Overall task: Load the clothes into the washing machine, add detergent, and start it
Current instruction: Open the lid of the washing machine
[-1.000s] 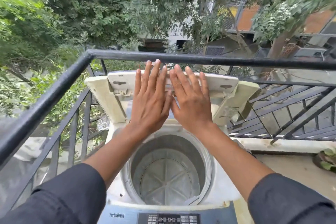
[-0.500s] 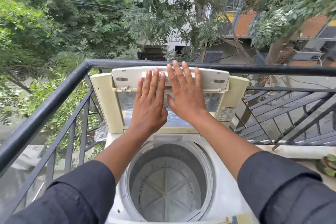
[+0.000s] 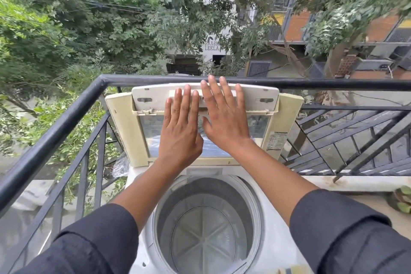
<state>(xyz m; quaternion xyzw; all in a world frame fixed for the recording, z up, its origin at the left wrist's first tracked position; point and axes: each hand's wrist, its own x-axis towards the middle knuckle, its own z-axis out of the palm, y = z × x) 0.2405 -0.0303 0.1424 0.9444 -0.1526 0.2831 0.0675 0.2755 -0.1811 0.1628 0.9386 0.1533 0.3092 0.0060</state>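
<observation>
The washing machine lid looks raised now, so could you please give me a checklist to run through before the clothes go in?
1. Lid raised upright against the railing: ok.
2. Left hand and right hand flat on the lid, steadying it: ok.
3. Lid stays up unaided: cannot tell.
4. Drum empty and unobstructed: ok.
5. Clothes within reach: cannot tell, none in view.
6. Detergent at hand: cannot tell, none in view.
</observation>
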